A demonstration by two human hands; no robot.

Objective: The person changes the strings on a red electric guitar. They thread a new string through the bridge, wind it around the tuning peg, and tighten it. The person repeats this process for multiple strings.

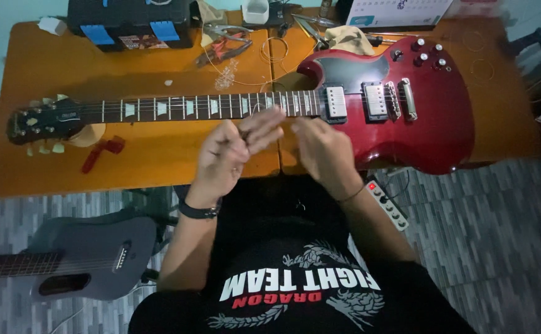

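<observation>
**Restringing in progress over the guitar's upper neck**

Orange-brown table [153, 161] under dim light, patterned grey floor around it: that is where we work, with a red electric guitar [431, 124] lying flat across the top, headstock [41, 120] to the left and body to the right. Our hands are raised just above the place where the neck [190, 106] joins the body. Our left hand [230, 154] has its fingers loosely curled, fingertips pinched toward the right; our right hand [323, 148] is half closed facing it. They seem to hold something thin between them, perhaps a string, though motion blur keeps us from telling.

Loose wire coils [275, 48] and pliers [224, 46] lie behind the neck, a red string winder [103, 151] sits below the headstock, and a black toolbox [131, 21] stands at the far edge. A grey guitar [85, 263] rests on the floor to the left, a power strip [387, 201] to the right.

We judge the step in hand to be handling a string by the neck. The next move would call for a steady pinch and careful aim at the bridge [406, 99].
</observation>
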